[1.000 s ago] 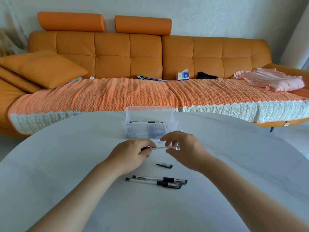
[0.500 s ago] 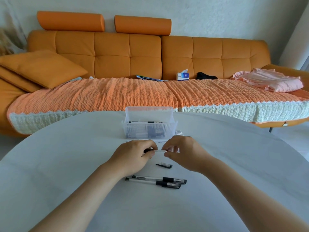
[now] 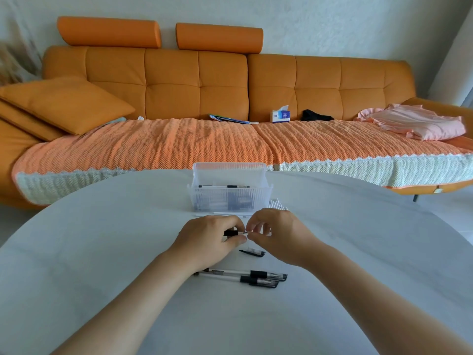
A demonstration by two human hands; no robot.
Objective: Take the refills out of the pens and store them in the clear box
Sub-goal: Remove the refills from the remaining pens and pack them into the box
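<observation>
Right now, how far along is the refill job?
Done: the clear ribbed plastic box holds several dark pen pieces, too blurred to sort; a loose black pen cap lies on the white round table. In hand: the left hand and right hand pinch one black-gripped clear pen between them. Left: two capped clear pens with black grips lie untouched near the person.

Orange sofa (image 3: pixel 222 83) behind the white table (image 3: pixel 102 252), seat under a woven orange cover (image 3: pixel 153 149). Orange cushion (image 3: pixel 64 103) propped at the seat's left end. Along the back edge, booklets (image 3: pixel 230 119), tissue box (image 3: pixel 280 116), black bundle (image 3: pixel 316 115). Pink cloth (image 3: pixel 419 123) heaped at the right end.
</observation>
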